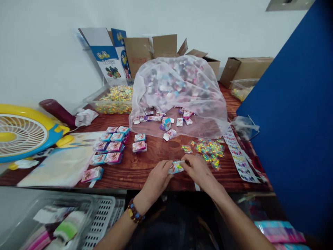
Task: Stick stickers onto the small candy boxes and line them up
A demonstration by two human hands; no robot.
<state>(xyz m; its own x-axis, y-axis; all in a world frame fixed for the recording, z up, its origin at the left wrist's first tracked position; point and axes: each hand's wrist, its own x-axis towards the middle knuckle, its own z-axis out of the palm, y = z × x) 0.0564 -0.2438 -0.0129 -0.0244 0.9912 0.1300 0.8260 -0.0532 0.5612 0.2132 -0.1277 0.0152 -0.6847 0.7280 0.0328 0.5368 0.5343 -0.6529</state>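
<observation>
Near the table's front edge, my left hand (159,175) is closed round the left end of a small printed cardboard box (172,168). My right hand (199,170) pinches at its right end, where a yellow-green candy packet (179,166) shows by the fingertips. How far the packet sits inside the box is hidden. Several clear packets of coloured candy (212,148) lie in a pile beyond my right hand. To the left, small filled-looking boxes (114,147) stand in stacked rows, with a shorter stack (139,142) nearer my left hand.
A translucent bag (179,80) of many small boxes spills open at the back centre. Behind stand cartons (137,52). A clear tub (111,99) of candy packets and a yellow fan (23,133) are left; a sticker sheet (238,154) and blue panel (288,121) flank the right.
</observation>
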